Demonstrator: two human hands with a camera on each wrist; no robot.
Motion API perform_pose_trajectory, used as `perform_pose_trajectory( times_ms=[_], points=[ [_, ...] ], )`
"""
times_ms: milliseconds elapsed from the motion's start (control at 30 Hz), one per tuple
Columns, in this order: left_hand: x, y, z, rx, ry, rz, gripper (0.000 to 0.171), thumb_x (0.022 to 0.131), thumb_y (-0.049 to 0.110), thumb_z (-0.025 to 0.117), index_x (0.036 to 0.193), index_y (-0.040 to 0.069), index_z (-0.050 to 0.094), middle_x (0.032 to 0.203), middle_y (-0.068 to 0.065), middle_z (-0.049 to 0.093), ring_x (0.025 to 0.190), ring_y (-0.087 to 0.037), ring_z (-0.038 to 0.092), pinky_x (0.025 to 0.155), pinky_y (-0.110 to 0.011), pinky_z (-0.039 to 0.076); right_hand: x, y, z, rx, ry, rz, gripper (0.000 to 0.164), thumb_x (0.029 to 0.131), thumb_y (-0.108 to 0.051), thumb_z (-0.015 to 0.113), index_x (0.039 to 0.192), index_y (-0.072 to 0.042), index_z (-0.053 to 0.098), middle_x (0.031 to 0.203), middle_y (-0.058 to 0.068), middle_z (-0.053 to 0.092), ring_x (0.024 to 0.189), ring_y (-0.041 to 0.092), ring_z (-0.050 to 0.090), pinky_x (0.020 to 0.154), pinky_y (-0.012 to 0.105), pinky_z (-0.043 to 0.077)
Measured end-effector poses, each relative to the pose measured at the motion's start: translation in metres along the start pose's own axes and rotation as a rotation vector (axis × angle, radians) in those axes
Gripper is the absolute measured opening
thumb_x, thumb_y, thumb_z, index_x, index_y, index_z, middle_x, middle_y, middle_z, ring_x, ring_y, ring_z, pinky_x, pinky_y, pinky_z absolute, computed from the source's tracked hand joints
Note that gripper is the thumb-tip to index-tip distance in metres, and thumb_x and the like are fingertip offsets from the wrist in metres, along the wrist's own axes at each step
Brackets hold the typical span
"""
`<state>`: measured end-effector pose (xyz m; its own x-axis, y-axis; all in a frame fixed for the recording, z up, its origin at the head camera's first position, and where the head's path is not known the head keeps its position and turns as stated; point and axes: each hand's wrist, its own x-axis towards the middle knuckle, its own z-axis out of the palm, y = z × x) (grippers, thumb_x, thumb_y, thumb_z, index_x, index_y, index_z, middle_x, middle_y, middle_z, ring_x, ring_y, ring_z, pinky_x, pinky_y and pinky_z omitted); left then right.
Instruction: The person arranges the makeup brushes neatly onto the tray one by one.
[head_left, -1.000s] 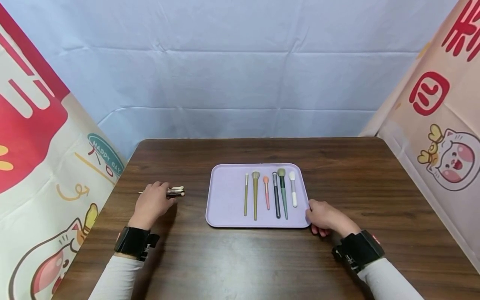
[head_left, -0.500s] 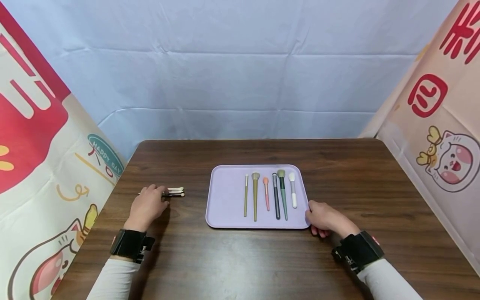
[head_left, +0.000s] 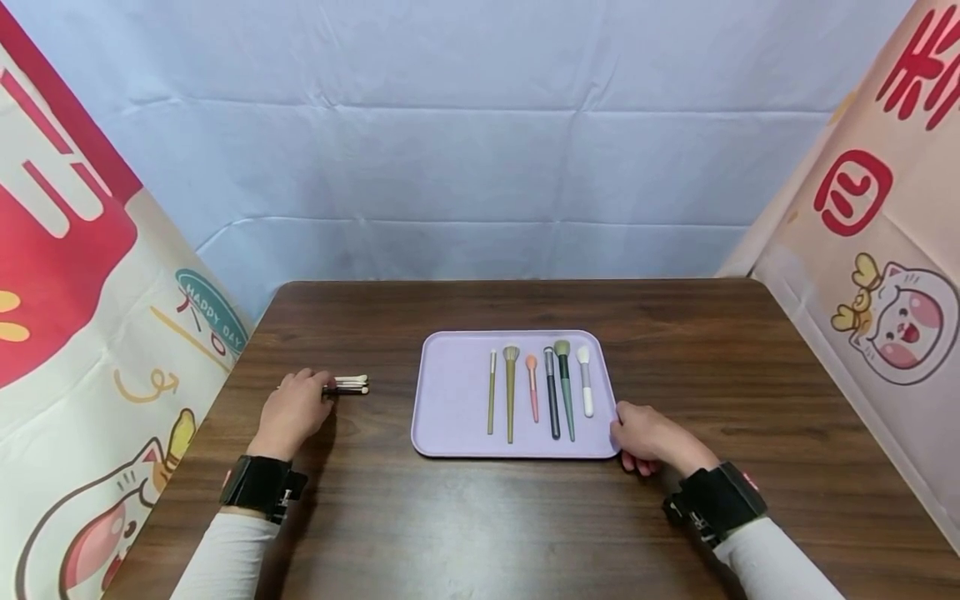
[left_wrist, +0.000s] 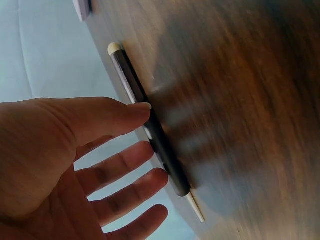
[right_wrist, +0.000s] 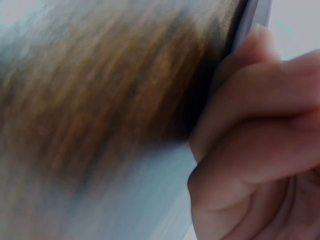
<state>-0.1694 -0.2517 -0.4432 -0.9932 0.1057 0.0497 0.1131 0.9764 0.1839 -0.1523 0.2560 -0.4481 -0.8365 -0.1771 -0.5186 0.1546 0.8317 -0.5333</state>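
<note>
I see left hand (head_left: 295, 407) pinching brushes (left_wrist: 159, 135) that poke out rightward. Right hand (head_left: 651, 435) grips tray (head_left: 450, 392), just to its left.

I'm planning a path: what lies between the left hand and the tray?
The head view shows brush tips beyond the left hand, then only bare table up to the tray.

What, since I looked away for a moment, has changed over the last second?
The left hand has slid slightly to the left, baring a little more of the loose brushes; whether it let go is unclear. The right hand, the tray and the six brushes in it stayed as they were.
</note>
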Motion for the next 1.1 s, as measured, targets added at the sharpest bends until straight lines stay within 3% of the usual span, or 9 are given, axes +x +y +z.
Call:
perform_pose_trajectory(
  times_ms=[500,833,1100],
  points=[
    [0.001,-0.007,0.005,0.054,0.039,0.080,0.012,0.088,0.009,0.078,0.098,0.008,0.072,0.096,-0.013,0.061,0.092,-0.038,0.054,0.076,-0.056,0.050,0.000,0.002,0.002,-0.011,0.016,-0.017,0.012,0.101,-0.009,0.041,0.101,0.000,0.048,0.061,0.009,0.061,0.041,0.014,0.052,0.041,0.026,0.043],
    [0.004,-0.015,0.004,0.067,-0.049,0.159,0.010,0.088,0.010,0.078,0.094,0.013,0.071,0.092,-0.007,0.063,0.091,-0.031,0.060,0.078,-0.052,0.052,-0.001,0.001,0.002,-0.005,0.008,-0.008,0.012,0.102,-0.009,0.041,0.101,0.001,0.048,0.061,0.010,0.061,0.042,0.015,0.052,0.042,0.026,0.043],
    [0.002,-0.004,-0.003,0.007,-0.010,0.209,0.010,0.089,0.011,0.077,0.094,0.015,0.070,0.092,-0.003,0.066,0.091,-0.029,0.064,0.076,-0.051,0.053,0.000,0.001,0.002,-0.008,0.011,-0.018,0.012,0.101,-0.009,0.041,0.101,0.001,0.048,0.061,0.009,0.060,0.042,0.015,0.052,0.041,0.026,0.043]
  ],
)
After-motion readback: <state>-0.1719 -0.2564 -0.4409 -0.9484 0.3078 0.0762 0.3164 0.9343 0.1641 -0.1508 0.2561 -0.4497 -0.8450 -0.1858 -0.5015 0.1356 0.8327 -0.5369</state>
